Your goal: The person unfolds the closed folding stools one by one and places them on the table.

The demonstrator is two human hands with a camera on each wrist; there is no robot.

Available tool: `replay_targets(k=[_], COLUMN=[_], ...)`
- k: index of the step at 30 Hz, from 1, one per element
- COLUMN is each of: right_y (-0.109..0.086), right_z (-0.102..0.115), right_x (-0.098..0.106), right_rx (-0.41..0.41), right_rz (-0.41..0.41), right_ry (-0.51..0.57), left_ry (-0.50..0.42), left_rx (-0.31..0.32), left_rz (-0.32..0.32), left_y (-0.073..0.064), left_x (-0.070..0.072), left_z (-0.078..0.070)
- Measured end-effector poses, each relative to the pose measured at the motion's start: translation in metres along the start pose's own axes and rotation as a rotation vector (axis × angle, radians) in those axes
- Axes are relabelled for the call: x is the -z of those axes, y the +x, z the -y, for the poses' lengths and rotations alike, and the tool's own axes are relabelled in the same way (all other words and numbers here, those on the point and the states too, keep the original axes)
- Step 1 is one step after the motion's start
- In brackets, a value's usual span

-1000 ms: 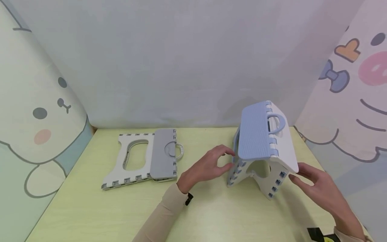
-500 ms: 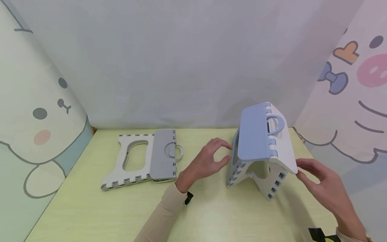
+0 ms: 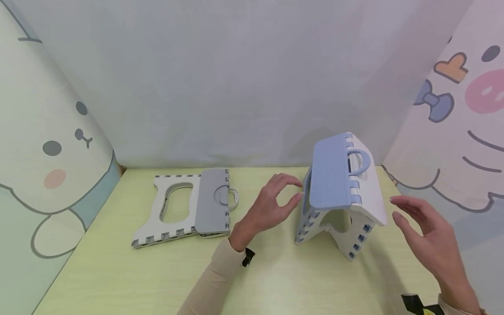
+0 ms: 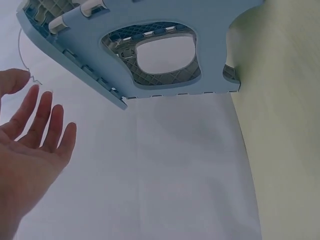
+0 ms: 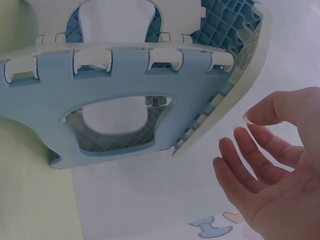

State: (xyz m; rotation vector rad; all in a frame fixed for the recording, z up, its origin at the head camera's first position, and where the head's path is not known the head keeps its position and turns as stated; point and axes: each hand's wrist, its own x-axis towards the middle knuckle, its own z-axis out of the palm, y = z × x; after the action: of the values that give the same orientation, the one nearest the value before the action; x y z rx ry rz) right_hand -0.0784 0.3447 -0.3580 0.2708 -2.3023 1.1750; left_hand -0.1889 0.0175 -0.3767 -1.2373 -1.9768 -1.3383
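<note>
A blue and white folding step stool (image 3: 331,173) stands partly unfolded on the table, its blue and white top halves sloping like a roof. A carry handle (image 3: 360,162) sticks out at the ridge. My left hand (image 3: 271,206) hovers just left of the stool, fingers bent loosely with nothing in them. In the left wrist view a gap separates that hand (image 4: 35,145) from the stool's blue leg panel (image 4: 212,40). My right hand (image 3: 433,243) is off the white half's lower edge, fingers apart; the right wrist view shows this hand (image 5: 275,165) holding nothing.
A grey and white folding stool (image 3: 214,201) lies folded flat on the left of the pale yellow table (image 3: 157,280). A grey-white backdrop (image 3: 252,87) rises behind. Cartoon-printed panels (image 3: 51,183) flank the table on both sides.
My right hand touched the white half's lower edge half a second ago and has since moved off to the right. My left hand has shifted slightly upward. The stool looks still.
</note>
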Motion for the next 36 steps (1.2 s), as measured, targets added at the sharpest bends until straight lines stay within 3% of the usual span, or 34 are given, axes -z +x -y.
replay_targets(k=[7,15,23,36], right_y=[0.002,0.003,0.002,0.0], right_z=[0.006,0.009,0.016,0.019], right_x=[-0.003,-0.01,-0.016,-0.018], right_rx=[0.037,0.174,0.223,0.247], right_rz=[-0.006,-0.001,0.044,0.097], right_ry=[0.033,0.123,0.17,0.079], left_ry=[-0.078,-0.095,-0.114,-0.116], left_rx=[-0.018,-0.015,-0.049,-0.057], left_rz=[-0.017,0.011,0.038,0.125], left_y=[0.006,0.008,0.009,0.008], left_x=[-0.004,-0.007,-0.011,-0.014], left_z=[-0.008,-0.017,-0.022,-0.025])
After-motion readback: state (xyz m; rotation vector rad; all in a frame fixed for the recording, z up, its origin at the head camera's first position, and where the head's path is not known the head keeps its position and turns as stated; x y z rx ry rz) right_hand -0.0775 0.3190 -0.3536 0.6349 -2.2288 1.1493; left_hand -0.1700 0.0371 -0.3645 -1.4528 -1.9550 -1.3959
